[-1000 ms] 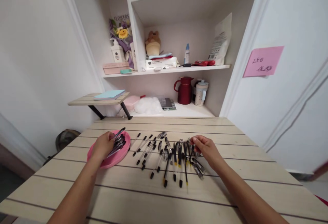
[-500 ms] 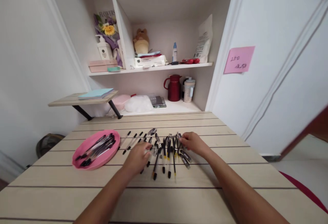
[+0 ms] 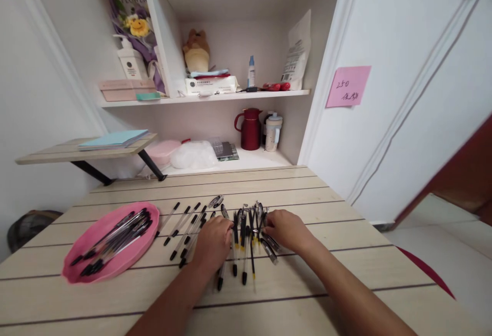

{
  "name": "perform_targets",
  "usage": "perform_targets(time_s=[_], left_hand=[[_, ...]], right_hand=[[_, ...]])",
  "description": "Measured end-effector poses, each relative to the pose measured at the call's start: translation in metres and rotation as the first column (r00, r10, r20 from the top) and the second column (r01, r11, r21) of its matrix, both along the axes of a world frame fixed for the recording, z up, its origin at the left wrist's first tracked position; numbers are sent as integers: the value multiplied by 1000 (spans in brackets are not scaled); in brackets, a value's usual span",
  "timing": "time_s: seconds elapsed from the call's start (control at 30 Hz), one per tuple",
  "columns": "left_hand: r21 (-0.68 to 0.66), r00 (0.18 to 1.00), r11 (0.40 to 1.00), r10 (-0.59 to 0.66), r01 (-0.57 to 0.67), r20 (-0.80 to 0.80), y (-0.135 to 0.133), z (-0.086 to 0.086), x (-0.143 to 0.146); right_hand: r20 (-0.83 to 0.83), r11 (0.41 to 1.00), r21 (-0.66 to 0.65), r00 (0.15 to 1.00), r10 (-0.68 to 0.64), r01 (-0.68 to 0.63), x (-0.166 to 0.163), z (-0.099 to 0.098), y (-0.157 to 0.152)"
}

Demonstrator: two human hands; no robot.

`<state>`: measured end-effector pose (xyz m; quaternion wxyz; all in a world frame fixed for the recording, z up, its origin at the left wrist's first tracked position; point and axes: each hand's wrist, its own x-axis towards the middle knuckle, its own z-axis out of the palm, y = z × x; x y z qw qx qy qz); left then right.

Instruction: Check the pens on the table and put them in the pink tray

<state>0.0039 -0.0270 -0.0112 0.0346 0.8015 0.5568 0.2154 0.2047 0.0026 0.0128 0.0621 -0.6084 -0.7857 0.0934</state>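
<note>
From my remote seat, my left hand (image 3: 213, 241) is low among the scattered pen parts (image 3: 243, 231), fingers curled; I can't tell whether it grips one. My right hand (image 3: 288, 229) is at the spread's right edge, fingertips bent in, and I can't make out anything held there. Between the two lie dark, yellow-tipped refills (image 3: 252, 261) and clear barrels (image 3: 246, 255) with black ends; more barrels lie left of my left hand. Farther left on the table (image 3: 292, 284), a pink tray (image 3: 92, 225) holds a bundle of pens (image 3: 115, 241). Beyond, a red jug (image 3: 250, 128) stands beside a pale cup (image 3: 272, 133).
</note>
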Motion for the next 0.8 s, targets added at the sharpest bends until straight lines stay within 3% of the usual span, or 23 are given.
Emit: perform_targets(time_s=[0.2,0.4,0.63,0.8], left_hand=[[40,997,997,71,-70,-39,11,4,-15],[82,967,968,243,-237,-76,18,7,-35],[60,963,975,220,-213,-156,13,8,-29],[73,962,975,219,-210,-164,11,11,-27]], right_hand=[[-103,995,51,990,95,-90,-17,-18,1],[-130,995,95,991,42,-29,-23,-24,1],[-284,984,177,957,49,2,-17,-22,6],[-288,978,206,957,22,40,-11,-27,14]])
